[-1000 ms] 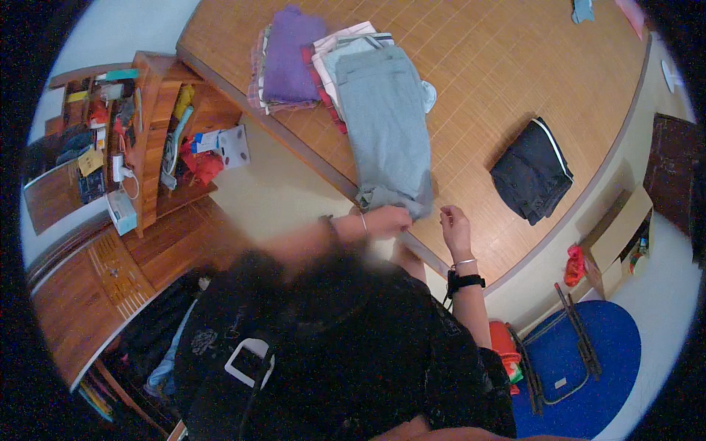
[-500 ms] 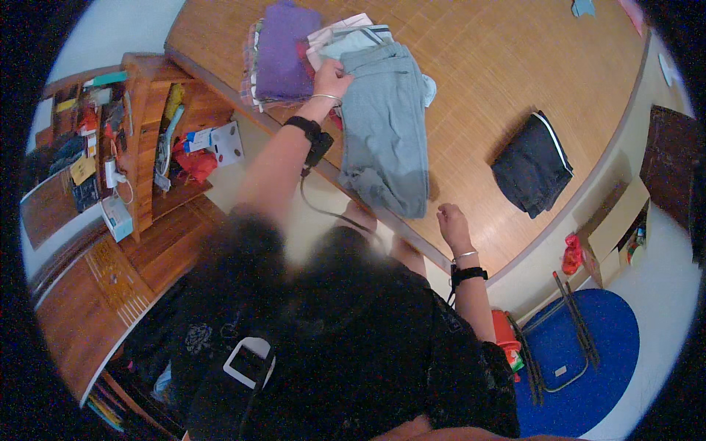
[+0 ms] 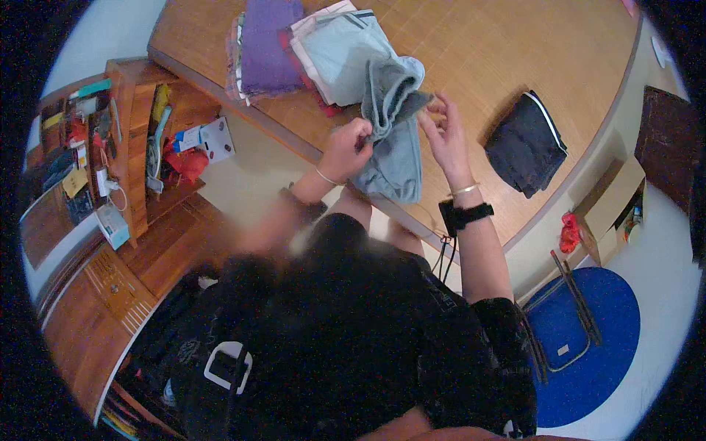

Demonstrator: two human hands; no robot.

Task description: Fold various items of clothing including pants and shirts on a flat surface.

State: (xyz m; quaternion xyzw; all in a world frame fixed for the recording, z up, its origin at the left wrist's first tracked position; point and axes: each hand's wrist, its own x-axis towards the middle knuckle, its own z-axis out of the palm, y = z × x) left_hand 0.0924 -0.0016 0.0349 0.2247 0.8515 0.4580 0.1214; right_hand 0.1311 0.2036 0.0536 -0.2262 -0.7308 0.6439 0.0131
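Observation:
A grey-blue pair of trousers (image 3: 401,165) hangs partly over the table's near edge, its upper part folded back and bunched. My left hand (image 3: 347,151) is closed on the left side of the bunched cloth. At the right side, my right hand (image 3: 446,136) has bent, parted fingers, their tips right by a dark flap of the same trousers. Just beyond lies a stack of folded light blue and pink-white clothes (image 3: 342,55), with red cloth showing under it. A folded purple cloth (image 3: 272,51) tops another pile to the left.
Folded black clothing with a white stripe (image 3: 528,147) lies on the wooden table (image 3: 471,44) at right. A wooden shelf unit (image 3: 136,147) with assorted items stands left. At lower right are a blue round folding stool (image 3: 588,345) and a cardboard box (image 3: 610,209).
My left hand has come nearer and gathered up the trousers, whose far part is now folded back, uncovering the light blue garment. My right hand has moved up to the cloth.

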